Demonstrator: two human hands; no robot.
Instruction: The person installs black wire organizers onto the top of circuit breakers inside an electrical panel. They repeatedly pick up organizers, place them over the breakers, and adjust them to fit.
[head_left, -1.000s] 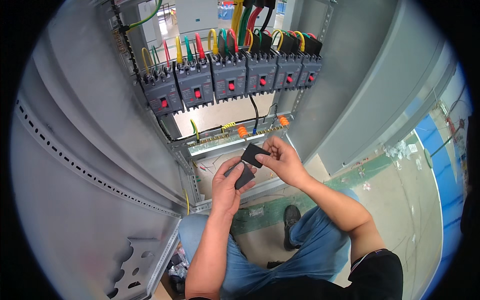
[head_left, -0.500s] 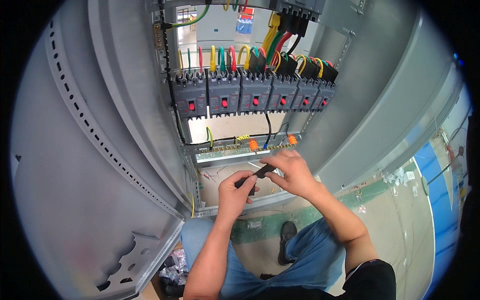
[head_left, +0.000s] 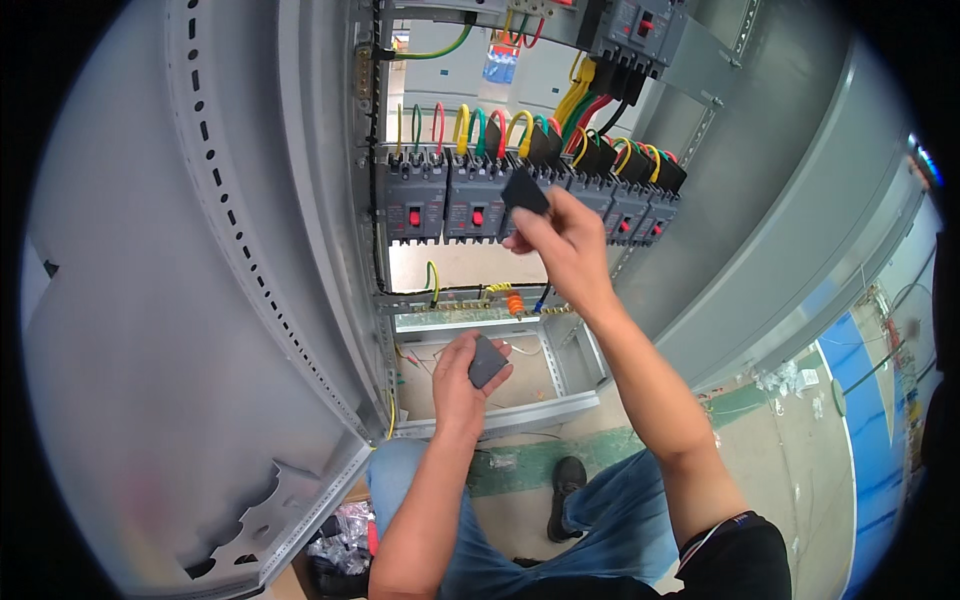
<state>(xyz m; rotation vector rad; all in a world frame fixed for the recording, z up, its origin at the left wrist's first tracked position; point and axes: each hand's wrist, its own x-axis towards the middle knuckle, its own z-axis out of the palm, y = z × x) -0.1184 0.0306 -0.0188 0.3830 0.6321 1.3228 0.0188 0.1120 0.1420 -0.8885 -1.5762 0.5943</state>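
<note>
A thin black plate (head_left: 524,192) is pinched in my right hand (head_left: 570,245), raised in front of the third breaker of the row. My left hand (head_left: 462,385), low in front of the cabinet's base opening, holds a dark grey flat plate (head_left: 488,361) between thumb and fingers. Several grey circuit breakers with red toggles stand in a row, among them the leftmost breaker (head_left: 414,195) and the second breaker (head_left: 476,196). Looped yellow, green and red wires (head_left: 462,125) rise from their top terminals. Black plates (head_left: 595,155) stand upright between terminals farther right.
A larger breaker (head_left: 640,30) hangs above right, with thick coloured cables below it. Under the row runs a brass terminal bar with an orange insulator (head_left: 515,303). The cabinet door (head_left: 130,330) stands left; a box of plastic bags (head_left: 345,540) sits by my left leg.
My hands have come apart. The right one has risen to the breakers with a black plate, while the left stays low with another. The view has shifted slightly.
</note>
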